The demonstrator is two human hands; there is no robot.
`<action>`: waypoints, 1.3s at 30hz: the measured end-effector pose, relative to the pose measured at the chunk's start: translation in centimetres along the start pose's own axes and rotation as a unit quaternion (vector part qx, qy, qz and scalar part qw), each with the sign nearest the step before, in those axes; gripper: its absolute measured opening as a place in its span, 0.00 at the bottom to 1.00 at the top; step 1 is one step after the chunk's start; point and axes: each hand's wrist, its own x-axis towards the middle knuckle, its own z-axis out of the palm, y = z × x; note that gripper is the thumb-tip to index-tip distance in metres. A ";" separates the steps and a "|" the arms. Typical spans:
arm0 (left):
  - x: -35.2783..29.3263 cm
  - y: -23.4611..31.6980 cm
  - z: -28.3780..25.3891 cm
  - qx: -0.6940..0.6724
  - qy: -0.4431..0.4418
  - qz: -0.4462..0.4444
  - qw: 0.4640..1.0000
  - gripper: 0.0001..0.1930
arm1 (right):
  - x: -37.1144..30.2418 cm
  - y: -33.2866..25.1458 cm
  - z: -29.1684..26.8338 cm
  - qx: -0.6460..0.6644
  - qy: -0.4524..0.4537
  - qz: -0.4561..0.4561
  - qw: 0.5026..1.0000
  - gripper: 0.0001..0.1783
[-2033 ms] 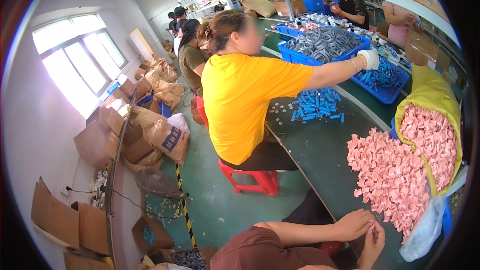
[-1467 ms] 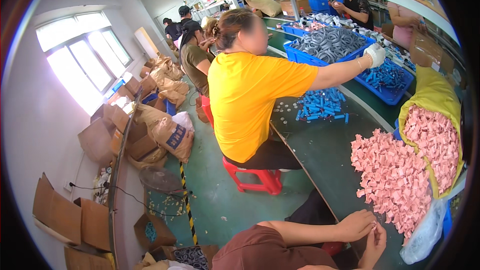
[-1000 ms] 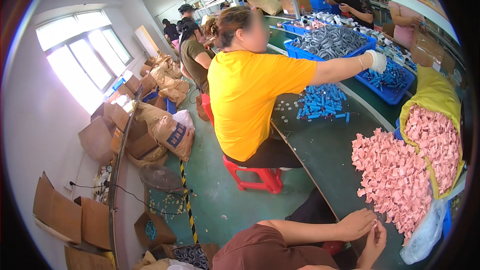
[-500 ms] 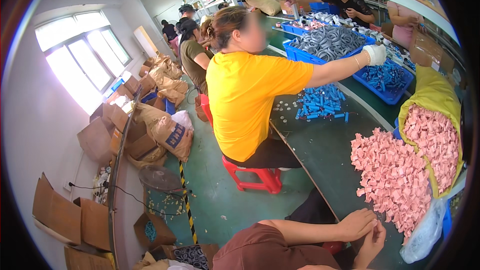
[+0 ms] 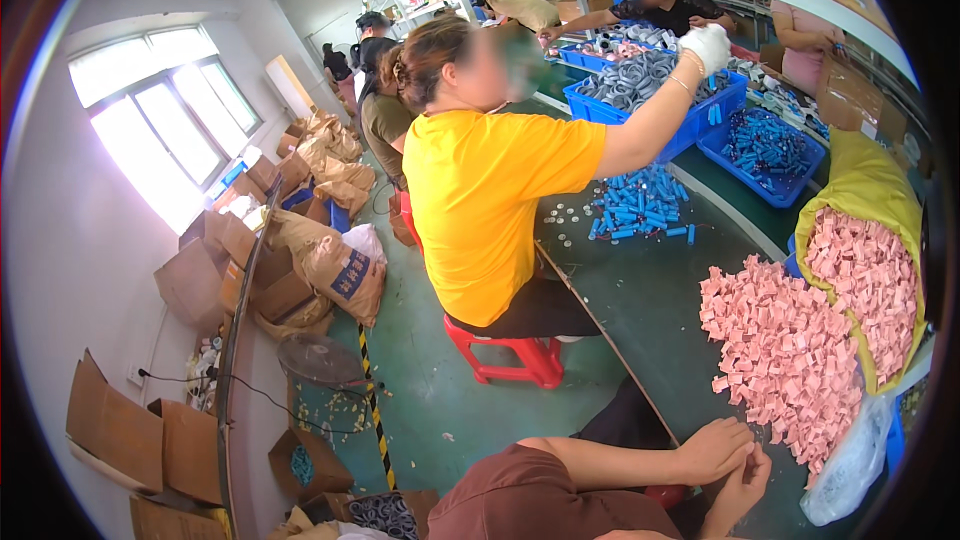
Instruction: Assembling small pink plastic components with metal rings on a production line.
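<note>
Left hand (image 5: 716, 450) and right hand (image 5: 744, 486) meet at lower right, fingers curled; how tightly, and on what if anything, I cannot tell. Pink pieces (image 5: 785, 345) lie heaped beside them on the tabletop (image 5: 645, 290). Fingertip work, likely; the next move needs a steady pinch.

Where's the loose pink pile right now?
Head view, right side: the loose pink pile lies on the dark tabletop, above and right of the left hand and right hand in the picture, beside the open mouth of the yellow sack.
</note>
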 end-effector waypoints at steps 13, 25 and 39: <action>0.1 -1.6 -0.5 -0.061 -0.002 0.028 0.998 0.13 | 1.2 -5.3 -1.2 -0.187 -0.081 -0.103 0.974 0.06; 0.1 -2.3 -3.1 -0.112 -0.104 0.077 0.985 0.15 | 0.4 -4.5 -2.0 0.013 -0.129 0.048 0.990 0.05; 0.1 -2.7 -3.1 -0.159 -0.096 0.100 0.978 0.13 | 0.8 -3.8 -3.0 0.139 -0.159 0.217 0.953 0.03</action>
